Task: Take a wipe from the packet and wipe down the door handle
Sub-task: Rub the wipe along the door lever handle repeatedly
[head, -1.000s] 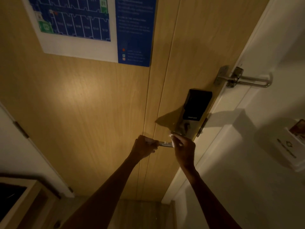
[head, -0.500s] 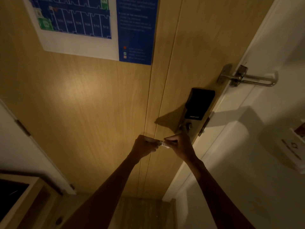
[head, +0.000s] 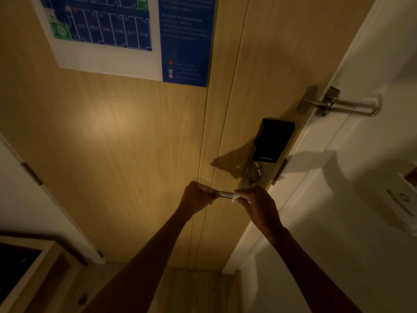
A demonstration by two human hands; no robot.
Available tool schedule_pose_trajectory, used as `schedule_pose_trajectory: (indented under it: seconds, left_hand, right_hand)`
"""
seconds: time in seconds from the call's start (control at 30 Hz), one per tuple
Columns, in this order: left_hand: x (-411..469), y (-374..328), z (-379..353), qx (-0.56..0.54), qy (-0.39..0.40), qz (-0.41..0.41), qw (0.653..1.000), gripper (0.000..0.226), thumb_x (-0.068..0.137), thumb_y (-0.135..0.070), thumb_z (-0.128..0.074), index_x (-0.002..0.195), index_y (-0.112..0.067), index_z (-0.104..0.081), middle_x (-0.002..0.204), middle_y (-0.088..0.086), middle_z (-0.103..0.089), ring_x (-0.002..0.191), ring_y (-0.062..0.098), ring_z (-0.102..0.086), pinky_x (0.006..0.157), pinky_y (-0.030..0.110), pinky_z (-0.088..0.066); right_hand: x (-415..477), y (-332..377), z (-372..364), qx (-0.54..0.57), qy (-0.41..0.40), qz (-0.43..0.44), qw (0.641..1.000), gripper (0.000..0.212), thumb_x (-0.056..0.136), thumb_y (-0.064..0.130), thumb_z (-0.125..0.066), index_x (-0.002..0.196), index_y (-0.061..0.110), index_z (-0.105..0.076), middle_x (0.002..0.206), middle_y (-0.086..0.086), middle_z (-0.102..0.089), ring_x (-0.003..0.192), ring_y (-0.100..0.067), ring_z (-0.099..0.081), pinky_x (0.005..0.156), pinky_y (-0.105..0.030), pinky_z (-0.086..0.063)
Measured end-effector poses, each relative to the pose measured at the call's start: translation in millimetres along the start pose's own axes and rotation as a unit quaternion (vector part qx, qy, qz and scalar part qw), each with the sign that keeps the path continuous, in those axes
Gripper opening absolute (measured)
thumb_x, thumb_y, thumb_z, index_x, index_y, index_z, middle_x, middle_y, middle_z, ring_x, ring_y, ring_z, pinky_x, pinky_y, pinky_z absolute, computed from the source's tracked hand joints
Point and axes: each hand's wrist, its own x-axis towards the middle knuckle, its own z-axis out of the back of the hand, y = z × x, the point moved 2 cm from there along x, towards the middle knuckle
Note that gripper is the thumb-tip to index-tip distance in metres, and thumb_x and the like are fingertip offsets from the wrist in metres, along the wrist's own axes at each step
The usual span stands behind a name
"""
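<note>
A metal lever door handle (head: 225,195) sticks out to the left from the lock plate on a wooden door (head: 135,143). My left hand (head: 197,196) is closed around the handle's free end. My right hand (head: 255,203) grips the handle close to the lock plate, with a white wipe (head: 235,196) pressed under its fingers; only a small edge of the wipe shows. A short bare stretch of handle is visible between both hands. The wipe packet is not in view.
A black electronic lock box (head: 274,141) sits above the handle. A metal swing guard latch (head: 338,106) spans door and white frame at upper right. An evacuation plan poster (head: 126,35) hangs on the door. A wooden cabinet (head: 29,267) stands at lower left.
My right hand with the wipe slid left along the handle toward my left hand, then back right toward the lock plate. My left hand stayed on the handle's end.
</note>
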Motion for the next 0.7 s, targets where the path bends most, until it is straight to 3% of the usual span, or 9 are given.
schedule_pose_trajectory:
  seconds: [0.13,0.2,0.33,0.43,0.53,0.7]
  left_hand:
    - [-0.9,-0.9,0.9,0.016,-0.008,-0.016,1.0,0.013,0.077,-0.015,-0.077,0.088,-0.008,-0.078,0.079,0.008,-0.076,0.071,0.015,-0.073,0.068,0.023,-0.06]
    - [-1.5,-1.8,1.5,0.032,-0.018,-0.021,0.999,0.012,0.075,-0.017,-0.078,0.085,-0.01,-0.078,0.075,0.005,-0.076,0.068,0.011,-0.072,0.066,0.018,-0.058]
    - [-0.1,-2.9,0.6,0.045,-0.037,-0.03,0.998,0.01,0.074,-0.017,-0.079,0.082,-0.011,-0.078,0.068,-0.001,-0.072,0.062,0.003,-0.067,0.058,0.008,-0.049]
    - [1.6,-3.5,1.2,0.031,-0.028,-0.009,0.999,0.01,0.074,-0.016,-0.079,0.081,-0.01,-0.078,0.072,0.004,-0.073,0.068,0.009,-0.069,0.067,0.018,-0.055]
    - [6.1,-5.1,4.6,0.022,-0.001,0.003,1.0,0.01,0.072,-0.014,-0.079,0.081,-0.009,-0.078,0.078,0.009,-0.076,0.074,0.016,-0.072,0.077,0.029,-0.059]
    - [8.7,-5.2,4.9,0.034,0.042,0.018,0.998,0.019,0.079,-0.019,-0.075,0.091,-0.005,-0.076,0.087,0.007,-0.075,0.076,0.014,-0.072,0.08,0.03,-0.059]
  right_hand:
    - [14.0,21.6,-13.4,-0.001,0.011,0.033,0.999,0.014,0.089,0.024,-0.066,0.102,0.023,-0.072,0.095,0.01,-0.073,0.094,-0.002,-0.063,0.085,-0.013,-0.045]
    - [15.8,25.8,-15.9,0.001,0.023,0.045,0.999,0.015,0.089,0.025,-0.065,0.103,0.022,-0.072,0.096,0.01,-0.074,0.096,-0.003,-0.063,0.086,-0.019,-0.05]
    - [2.8,5.3,-0.3,-0.006,-0.011,0.03,0.999,0.013,0.087,0.024,-0.068,0.1,0.023,-0.073,0.092,0.009,-0.073,0.09,-0.006,-0.064,0.08,-0.016,-0.048]
    - [12.1,18.8,-13.3,-0.029,-0.01,0.048,0.998,0.018,0.088,0.024,-0.068,0.105,0.02,-0.071,0.095,0.006,-0.074,0.094,-0.009,-0.064,0.083,-0.026,-0.054]
    - [12.5,22.7,-21.7,-0.019,0.014,0.06,0.998,0.021,0.09,0.021,-0.065,0.111,0.019,-0.069,0.101,0.004,-0.073,0.101,-0.011,-0.063,0.087,-0.027,-0.051]
    - [12.7,9.1,-16.4,-0.017,0.017,0.071,0.997,0.021,0.092,0.021,-0.063,0.112,0.015,-0.068,0.093,0.001,-0.072,0.087,-0.012,-0.065,0.078,-0.031,-0.054]
